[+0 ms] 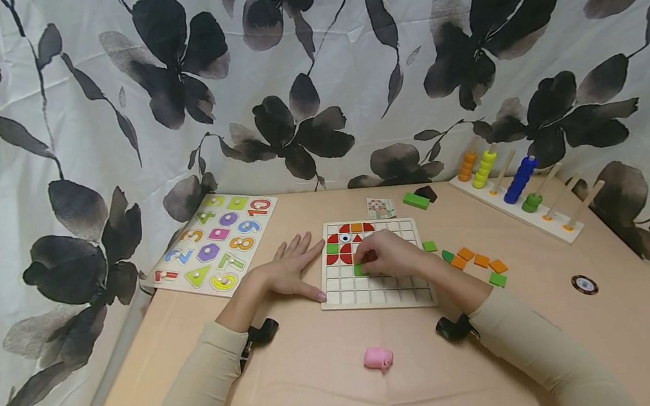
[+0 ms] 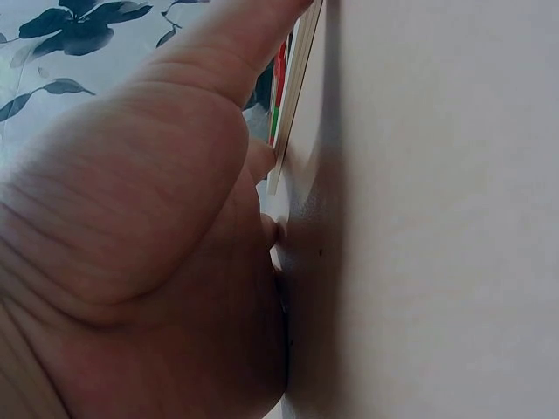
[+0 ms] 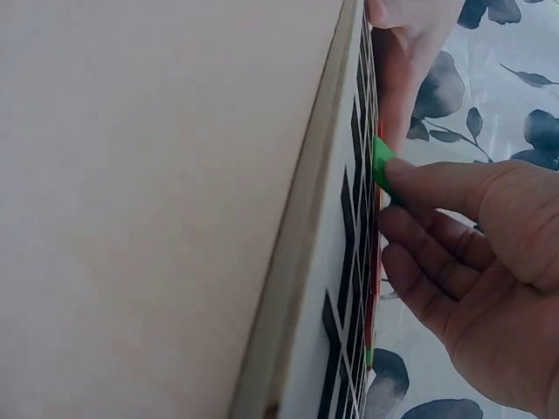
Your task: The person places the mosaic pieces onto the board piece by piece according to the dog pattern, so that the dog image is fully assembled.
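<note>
A white grid board point(image 1: 379, 296) lies on the table, with red, green and orange tiles set in its upper left squares. Between thumb and fingers my right hand point(image 1: 390, 254) pinches a green tile point(image 3: 383, 164) over the board, just below the red pieces. In the head view part of that tile shows under the fingertips. My left hand point(image 1: 286, 272) rests with fingers spread at the board's left edge, thumb near the lower corner and fingertips close to the side. Right of the board lie loose orange tiles point(image 1: 481, 260) and green tiles point(image 1: 497, 279).
A number-and-shape puzzle board point(image 1: 229, 240) lies at the back left. A peg stand with coloured beads point(image 1: 513, 202) is at the back right. A picture card point(image 1: 380, 208) and green block point(image 1: 416, 201) lie behind the board, a pink pig figure point(image 1: 378, 357) in front, a round chip point(image 1: 584, 285) rightward.
</note>
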Action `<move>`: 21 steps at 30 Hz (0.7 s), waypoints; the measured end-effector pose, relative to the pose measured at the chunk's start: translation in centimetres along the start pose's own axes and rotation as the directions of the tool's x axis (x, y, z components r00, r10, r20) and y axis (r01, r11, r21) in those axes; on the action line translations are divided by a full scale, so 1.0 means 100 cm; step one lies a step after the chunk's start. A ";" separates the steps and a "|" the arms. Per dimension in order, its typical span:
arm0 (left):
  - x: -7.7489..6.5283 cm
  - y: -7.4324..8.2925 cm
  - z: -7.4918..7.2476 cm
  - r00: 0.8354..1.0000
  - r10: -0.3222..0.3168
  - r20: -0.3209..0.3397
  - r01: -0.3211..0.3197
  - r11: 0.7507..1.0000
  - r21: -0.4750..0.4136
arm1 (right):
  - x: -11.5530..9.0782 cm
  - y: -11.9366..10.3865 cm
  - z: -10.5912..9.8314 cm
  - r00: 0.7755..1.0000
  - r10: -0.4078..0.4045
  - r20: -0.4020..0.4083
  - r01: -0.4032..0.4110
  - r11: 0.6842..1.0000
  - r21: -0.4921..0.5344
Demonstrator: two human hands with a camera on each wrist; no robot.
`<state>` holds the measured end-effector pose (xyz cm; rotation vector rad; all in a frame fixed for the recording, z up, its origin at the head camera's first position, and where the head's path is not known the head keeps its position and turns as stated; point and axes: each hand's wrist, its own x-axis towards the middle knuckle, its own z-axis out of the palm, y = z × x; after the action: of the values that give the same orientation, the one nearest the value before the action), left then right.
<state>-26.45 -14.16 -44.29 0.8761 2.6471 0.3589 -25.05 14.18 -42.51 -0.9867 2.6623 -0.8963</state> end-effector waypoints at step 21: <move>-0.001 0.001 0.000 1.000 -0.001 0.003 0.001 1.000 0.014 | -0.050 0.024 -0.053 0.986 -0.067 -0.150 0.068 0.998 0.001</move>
<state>-26.33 -14.15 -44.22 0.8790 2.6499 0.3388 -24.34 21.32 -39.93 -1.0533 2.7615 -1.0318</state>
